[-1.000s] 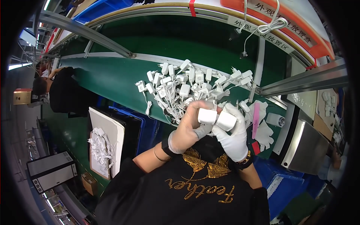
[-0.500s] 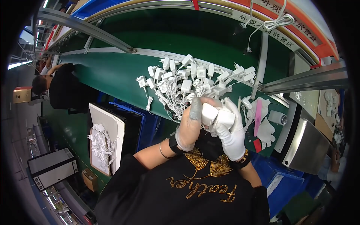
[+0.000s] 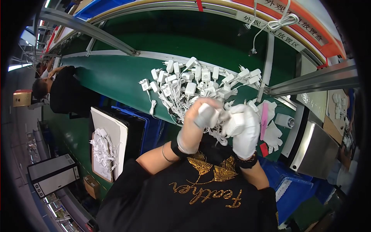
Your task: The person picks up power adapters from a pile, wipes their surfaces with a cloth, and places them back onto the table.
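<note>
My right hand (image 3: 247, 133), in a white glove, is closed round a white power adapter (image 3: 233, 125) with a ribbed end. Beside it my left hand (image 3: 194, 120), with a thin covering over palm and fingers, is curled round a second white adapter (image 3: 209, 115), blurred by motion. White cable (image 3: 218, 137) hangs in loops below and between the two hands. Just beyond them a big heap of white plug adapters (image 3: 190, 89) with bundled cords lies on the green bench (image 3: 116, 77).
To the right lie a pink strip (image 3: 264, 120), a loose white glove (image 3: 273, 137) and a clear bottle (image 3: 285, 120). A tray of adapters (image 3: 103, 150) stands at lower left. Metal posts frame the bench; a coiled cord (image 3: 284, 22) hangs overhead. Another person (image 3: 65, 91) sits far left.
The two adapters, side by side before, have moved apart. My left hand has tilted and turned its adapter; my right hand has shifted slightly right. The cable now shows below the hands.
</note>
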`<move>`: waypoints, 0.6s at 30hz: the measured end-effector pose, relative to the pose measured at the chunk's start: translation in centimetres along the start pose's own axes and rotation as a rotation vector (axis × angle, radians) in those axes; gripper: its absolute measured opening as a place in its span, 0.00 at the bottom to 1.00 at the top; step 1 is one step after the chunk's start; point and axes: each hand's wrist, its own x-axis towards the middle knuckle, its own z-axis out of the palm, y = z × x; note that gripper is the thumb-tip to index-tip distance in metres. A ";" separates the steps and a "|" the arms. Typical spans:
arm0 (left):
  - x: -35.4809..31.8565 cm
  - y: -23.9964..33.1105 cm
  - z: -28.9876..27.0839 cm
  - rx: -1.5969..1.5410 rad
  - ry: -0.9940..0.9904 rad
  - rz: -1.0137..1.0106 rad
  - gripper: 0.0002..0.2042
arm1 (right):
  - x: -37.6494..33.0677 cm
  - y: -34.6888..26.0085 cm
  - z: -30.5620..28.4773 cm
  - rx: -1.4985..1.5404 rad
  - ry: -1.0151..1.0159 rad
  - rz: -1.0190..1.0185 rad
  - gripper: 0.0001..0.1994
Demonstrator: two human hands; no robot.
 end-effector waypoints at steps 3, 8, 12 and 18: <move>1.2 -0.3 -1.5 -0.433 0.049 -0.211 0.23 | 0.7 -0.4 -1.2 0.124 0.003 0.066 0.16; 1.5 0.3 -1.8 -0.563 0.126 -0.267 0.25 | 1.1 0.2 0.1 0.151 0.019 0.104 0.18; 1.4 0.2 -0.9 -0.652 0.076 -0.322 0.27 | 0.9 0.3 1.0 0.088 0.074 0.095 0.18; 1.5 -0.2 -2.2 -1.121 -0.166 -0.469 0.28 | 0.6 -1.3 -0.4 -0.205 -0.023 -0.033 0.21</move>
